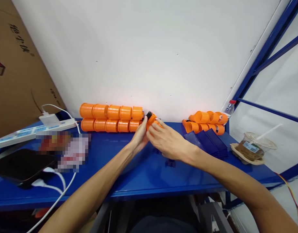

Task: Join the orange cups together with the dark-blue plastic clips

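Observation:
Both hands meet over the middle of the blue table, around an orange plastic part with a black piece at its upper end. My left hand grips it from the left, thumb up along the side. On the right, my right hand has its fingers bent over the same part and covers much of it. Close by on the left lie two stacked rows of orange cylinders. Just below my right hand, a small dark blue piece rests on the table.
Orange ring-shaped parts and dark blue flat pieces lie at the right. Beyond them stand a lidded cup in a carton holder and a bottle. A power strip, white cables and a black device occupy the left.

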`<act>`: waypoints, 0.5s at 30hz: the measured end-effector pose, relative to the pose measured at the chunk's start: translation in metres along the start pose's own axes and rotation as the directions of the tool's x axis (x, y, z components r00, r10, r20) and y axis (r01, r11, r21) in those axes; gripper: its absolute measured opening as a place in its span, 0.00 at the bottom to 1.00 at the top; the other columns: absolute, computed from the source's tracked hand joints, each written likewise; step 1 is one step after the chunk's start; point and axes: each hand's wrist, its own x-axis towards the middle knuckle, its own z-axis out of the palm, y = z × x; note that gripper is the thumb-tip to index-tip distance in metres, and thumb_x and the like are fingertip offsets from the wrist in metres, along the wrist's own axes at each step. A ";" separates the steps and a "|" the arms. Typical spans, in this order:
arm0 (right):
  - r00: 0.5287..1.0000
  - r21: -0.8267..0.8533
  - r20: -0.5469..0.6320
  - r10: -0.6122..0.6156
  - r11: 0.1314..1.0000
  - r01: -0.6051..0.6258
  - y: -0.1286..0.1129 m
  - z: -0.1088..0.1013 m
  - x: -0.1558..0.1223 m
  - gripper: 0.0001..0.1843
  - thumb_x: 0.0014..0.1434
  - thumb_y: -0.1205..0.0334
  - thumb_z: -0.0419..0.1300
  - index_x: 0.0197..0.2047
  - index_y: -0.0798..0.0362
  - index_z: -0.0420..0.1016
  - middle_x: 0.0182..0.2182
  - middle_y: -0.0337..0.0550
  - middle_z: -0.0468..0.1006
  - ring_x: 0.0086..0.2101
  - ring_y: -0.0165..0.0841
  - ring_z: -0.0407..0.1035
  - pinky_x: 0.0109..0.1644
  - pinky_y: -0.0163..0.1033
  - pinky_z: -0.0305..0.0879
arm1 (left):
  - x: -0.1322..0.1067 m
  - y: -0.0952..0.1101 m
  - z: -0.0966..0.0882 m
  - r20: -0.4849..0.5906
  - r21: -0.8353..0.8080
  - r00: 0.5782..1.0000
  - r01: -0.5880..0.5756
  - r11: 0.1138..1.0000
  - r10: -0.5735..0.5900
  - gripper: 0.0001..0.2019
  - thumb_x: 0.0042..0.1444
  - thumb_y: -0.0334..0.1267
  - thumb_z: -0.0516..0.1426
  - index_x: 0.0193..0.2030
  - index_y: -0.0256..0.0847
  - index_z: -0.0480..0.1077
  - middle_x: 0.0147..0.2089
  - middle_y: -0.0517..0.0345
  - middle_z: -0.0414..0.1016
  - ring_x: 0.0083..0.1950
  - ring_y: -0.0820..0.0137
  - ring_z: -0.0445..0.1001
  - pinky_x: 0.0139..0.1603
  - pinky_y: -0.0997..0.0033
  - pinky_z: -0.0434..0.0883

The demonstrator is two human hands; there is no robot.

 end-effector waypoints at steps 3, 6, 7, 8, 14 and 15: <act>0.998 0.195 -0.019 -0.059 0.979 0.061 0.006 -0.005 0.002 0.29 0.51 0.74 0.65 0.58 0.60 0.74 0.56 0.59 0.76 0.60 0.50 0.66 0.72 0.56 0.56 | 0.000 0.002 -0.002 0.003 -0.178 0.991 0.133 0.975 -0.134 0.22 0.71 0.53 0.51 0.45 0.36 0.77 0.43 0.43 0.81 0.44 0.61 0.82 0.46 0.62 0.80; 0.978 0.458 -0.189 0.087 0.889 0.010 0.030 -0.011 -0.004 0.28 0.56 0.71 0.63 0.61 0.54 0.72 0.60 0.53 0.74 0.60 0.44 0.67 0.65 0.53 0.65 | 0.002 0.007 -0.001 -0.045 -0.330 0.985 0.144 0.933 -0.168 0.21 0.70 0.53 0.53 0.46 0.37 0.77 0.43 0.47 0.82 0.41 0.66 0.82 0.46 0.67 0.79; 0.948 0.520 -0.242 0.206 0.852 -0.052 0.039 -0.010 -0.007 0.25 0.58 0.70 0.62 0.59 0.53 0.74 0.58 0.52 0.76 0.58 0.42 0.69 0.62 0.51 0.67 | 0.003 0.009 -0.001 -0.073 -0.362 0.982 0.134 0.922 -0.171 0.21 0.70 0.52 0.52 0.44 0.36 0.76 0.41 0.48 0.82 0.39 0.67 0.81 0.44 0.68 0.79; 0.909 0.562 -0.261 0.325 0.817 -0.131 0.046 -0.007 -0.010 0.21 0.59 0.71 0.61 0.56 0.54 0.76 0.54 0.51 0.78 0.54 0.41 0.72 0.59 0.50 0.69 | 0.004 0.011 0.000 -0.100 -0.395 0.978 0.132 0.909 -0.185 0.21 0.71 0.52 0.52 0.43 0.36 0.76 0.39 0.50 0.82 0.36 0.68 0.81 0.41 0.70 0.78; 0.944 0.456 0.238 0.227 0.832 -0.315 0.048 0.044 -0.016 0.12 0.56 0.66 0.70 0.45 0.55 0.81 0.46 0.51 0.83 0.47 0.44 0.75 0.50 0.45 0.68 | 0.007 0.026 -0.004 -0.175 -0.473 0.952 0.143 0.869 -0.252 0.22 0.72 0.52 0.50 0.38 0.36 0.74 0.30 0.55 0.79 0.30 0.70 0.78 0.35 0.73 0.76; 0.945 0.426 0.283 0.165 0.861 -0.278 0.042 0.052 -0.015 0.14 0.56 0.64 0.71 0.46 0.55 0.82 0.48 0.53 0.82 0.49 0.46 0.74 0.51 0.46 0.67 | 0.008 0.027 -0.005 -0.173 -0.471 0.953 0.142 0.870 -0.249 0.22 0.71 0.52 0.51 0.38 0.36 0.74 0.30 0.55 0.79 0.30 0.70 0.78 0.35 0.73 0.76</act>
